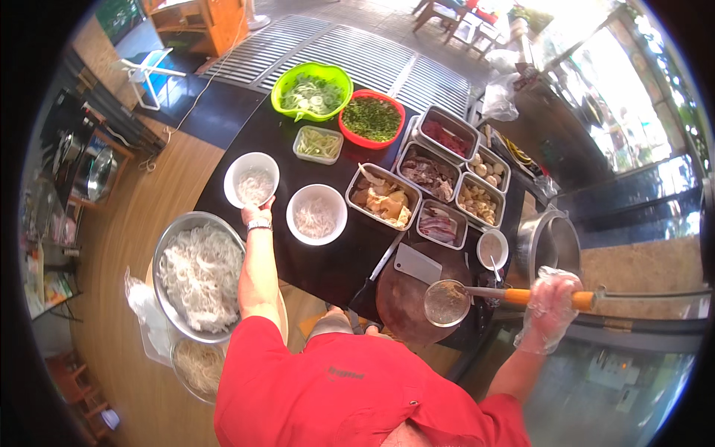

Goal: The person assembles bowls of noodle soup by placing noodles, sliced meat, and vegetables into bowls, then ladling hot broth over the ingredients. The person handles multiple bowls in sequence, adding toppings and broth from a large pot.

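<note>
My left hand [258, 212] grips the near rim of a white bowl [251, 180] with pale rice noodles in its bottom. Just right of it on the black table stands a second white bowl [317, 214], also holding noodles. In a clear plastic glove, my right hand [550, 304] is closed around the wooden handle [584, 300] of a wire-mesh strainer. The strainer's round basket [447, 303] is over a round brown chopping board [399, 299], where a cleaver [418, 264] lies. Left of my forearm, a large steel basin [161, 279] is heaped with white noodles [201, 274].
Steel trays of cut meat [382, 198], meatballs [487, 167] and raw slices [441, 224] fill the table's right. Behind stand a green colander [279, 106] and red basin of chopped herbs [371, 118]. A steel stockpot [525, 246] and small spooned bowl [491, 250] stand right.
</note>
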Motion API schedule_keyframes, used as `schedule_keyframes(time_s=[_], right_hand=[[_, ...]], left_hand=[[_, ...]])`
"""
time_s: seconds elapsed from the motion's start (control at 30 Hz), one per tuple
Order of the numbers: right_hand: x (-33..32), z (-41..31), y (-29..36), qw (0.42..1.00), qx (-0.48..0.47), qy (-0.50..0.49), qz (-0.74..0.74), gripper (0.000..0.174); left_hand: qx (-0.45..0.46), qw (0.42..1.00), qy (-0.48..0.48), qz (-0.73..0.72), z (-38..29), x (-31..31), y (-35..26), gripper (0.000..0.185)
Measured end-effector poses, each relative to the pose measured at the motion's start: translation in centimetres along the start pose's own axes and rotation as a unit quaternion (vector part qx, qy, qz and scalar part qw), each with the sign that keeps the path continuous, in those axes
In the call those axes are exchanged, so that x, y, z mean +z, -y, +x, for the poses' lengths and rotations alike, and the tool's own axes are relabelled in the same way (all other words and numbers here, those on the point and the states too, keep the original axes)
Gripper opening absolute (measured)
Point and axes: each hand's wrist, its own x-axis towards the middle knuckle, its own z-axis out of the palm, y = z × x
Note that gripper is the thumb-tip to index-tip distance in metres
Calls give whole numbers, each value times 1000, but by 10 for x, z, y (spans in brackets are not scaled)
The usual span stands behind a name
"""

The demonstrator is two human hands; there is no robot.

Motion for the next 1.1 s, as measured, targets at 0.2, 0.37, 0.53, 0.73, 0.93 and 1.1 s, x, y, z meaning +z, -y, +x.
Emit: schedule_keyframes(time_s=[0.2, 0.37, 0.53, 0.73, 0.93, 1.1], right_hand=[[49, 8, -21, 994, 63, -76, -42, 12], [92, 20, -20, 988, 119, -90, -51, 13], [136, 55, -26, 944, 236, 92, -211, 7], [204, 93, -79, 862, 207, 333, -322, 32], [157, 192, -150, 800, -162, 536, -216, 52], [45, 340, -257, 756, 156, 259, -580, 26]], left_hand=[[-3, 1000, -24, 19, 23, -10, 8, 52], [-1, 996, -86, 21, 16, -1, 4, 56], [481, 758, -150, 414, -121, 49, -10, 71], [217, 656, 552, 466, -347, 81, 66, 51], [237, 724, 454, 463, -369, 94, 109, 36], [250, 769, 407, 426, -366, 84, 114, 34]])
